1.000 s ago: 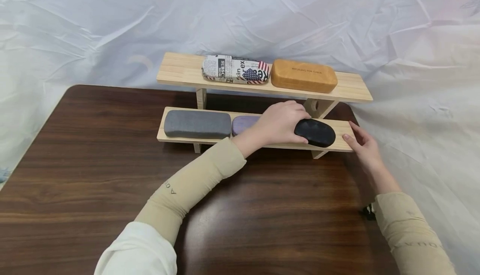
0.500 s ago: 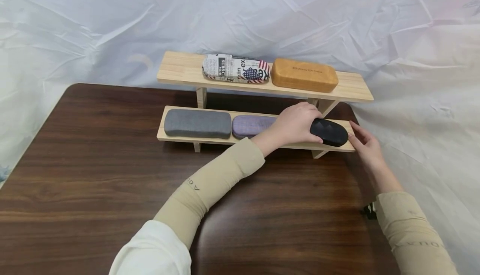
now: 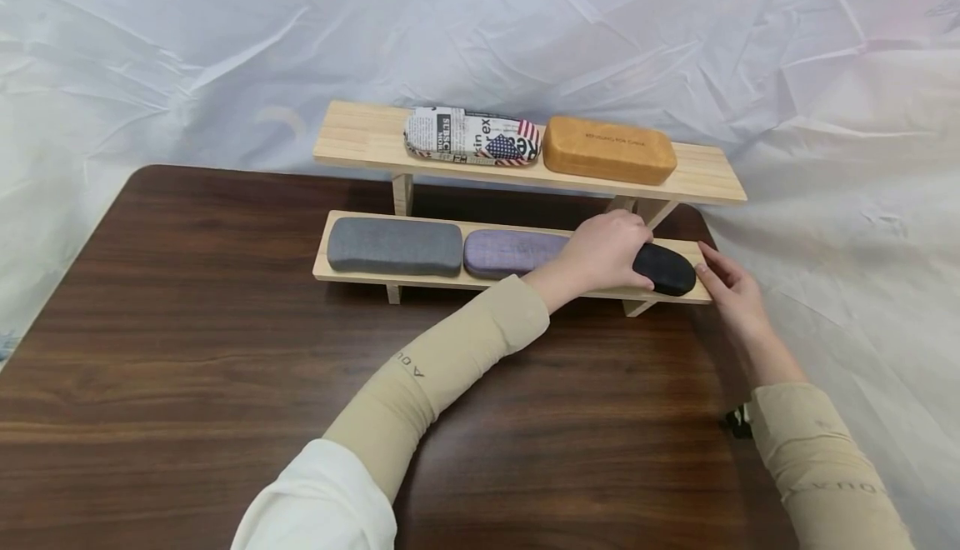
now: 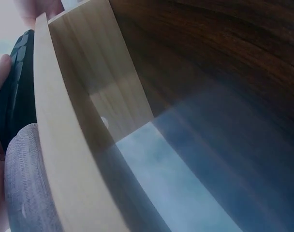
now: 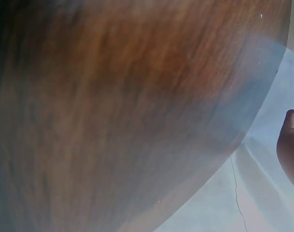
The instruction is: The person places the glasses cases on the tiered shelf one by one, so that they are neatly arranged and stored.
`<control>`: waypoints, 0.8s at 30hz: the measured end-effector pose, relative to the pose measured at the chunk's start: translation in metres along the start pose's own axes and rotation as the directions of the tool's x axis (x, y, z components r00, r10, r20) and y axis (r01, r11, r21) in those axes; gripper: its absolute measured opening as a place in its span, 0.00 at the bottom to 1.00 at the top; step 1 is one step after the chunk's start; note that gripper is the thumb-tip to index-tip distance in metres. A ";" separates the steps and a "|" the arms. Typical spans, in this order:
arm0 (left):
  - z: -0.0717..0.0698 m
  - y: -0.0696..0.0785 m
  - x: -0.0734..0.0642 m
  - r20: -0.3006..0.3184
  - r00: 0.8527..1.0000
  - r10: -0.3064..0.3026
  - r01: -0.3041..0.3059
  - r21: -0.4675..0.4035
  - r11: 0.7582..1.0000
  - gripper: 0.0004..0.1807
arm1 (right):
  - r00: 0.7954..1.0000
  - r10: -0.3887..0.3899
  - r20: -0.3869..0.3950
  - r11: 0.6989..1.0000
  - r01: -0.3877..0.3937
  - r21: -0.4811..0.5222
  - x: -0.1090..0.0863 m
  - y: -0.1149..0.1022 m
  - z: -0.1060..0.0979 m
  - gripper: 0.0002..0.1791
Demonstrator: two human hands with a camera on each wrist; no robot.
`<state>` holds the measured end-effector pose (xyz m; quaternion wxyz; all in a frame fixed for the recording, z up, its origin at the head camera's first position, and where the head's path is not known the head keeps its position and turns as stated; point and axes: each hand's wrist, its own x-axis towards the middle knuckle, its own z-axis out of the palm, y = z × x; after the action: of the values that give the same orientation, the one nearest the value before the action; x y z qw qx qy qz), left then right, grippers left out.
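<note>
In the head view my left hand [image 3: 606, 252] grips a black glasses case [image 3: 666, 270] that sits at the right part of the lower shelf. My palm and wrist cover its left end and part of the purple glasses case [image 3: 510, 252] beside it. Left of that lies a grey glasses case [image 3: 396, 246]. My right hand [image 3: 738, 296] holds the right end of the wooden two-tier rack [image 3: 703, 287], thumb at the board's end near the black case. The left wrist view shows the black case [image 4: 19, 92] on the board, close to the purple case [image 4: 28, 183].
On the upper shelf stand a newspaper-print glasses case [image 3: 472, 137] and an orange-brown glasses case [image 3: 609, 150]. The rack is on a dark wooden table [image 3: 187, 350]. White sheeting [image 3: 225, 42] hangs behind the table and at its right.
My left hand has slid the black case rightward along the lower shelf to near its right end, uncovering more of the purple case. The right hand has stayed at the board's end.
</note>
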<state>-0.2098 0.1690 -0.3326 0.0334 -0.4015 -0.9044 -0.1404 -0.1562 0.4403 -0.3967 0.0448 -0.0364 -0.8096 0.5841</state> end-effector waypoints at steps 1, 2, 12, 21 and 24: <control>0.001 0.000 0.001 0.004 1.000 -0.009 0.009 -0.005 1.000 0.35 | 1.000 -0.002 0.002 1.000 0.002 -0.013 0.000 0.000 0.000 0.34; 0.001 0.000 0.001 0.008 1.000 -0.018 0.018 -0.010 1.000 0.35 | 1.000 -0.002 0.002 1.000 0.002 -0.007 0.000 0.000 0.000 0.34; -0.001 0.000 0.000 0.086 0.996 -0.029 0.034 -0.060 0.998 0.35 | 0.998 -0.049 0.034 0.997 0.047 0.055 0.000 0.002 0.000 0.32; -0.001 -0.001 0.000 0.080 0.996 -0.042 0.049 -0.077 0.996 0.33 | 0.999 -0.030 0.031 0.992 0.026 0.127 0.000 0.001 0.001 0.32; -0.002 -0.001 0.000 0.082 0.995 -0.048 0.055 -0.081 0.995 0.34 | 0.999 -0.028 0.027 0.991 0.024 0.132 -0.001 0.002 0.001 0.33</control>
<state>-0.2104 0.1673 -0.3313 -0.0231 -0.3843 -0.9085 -0.1624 -0.1558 0.4395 -0.3986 0.0429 -0.0145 -0.7704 0.6359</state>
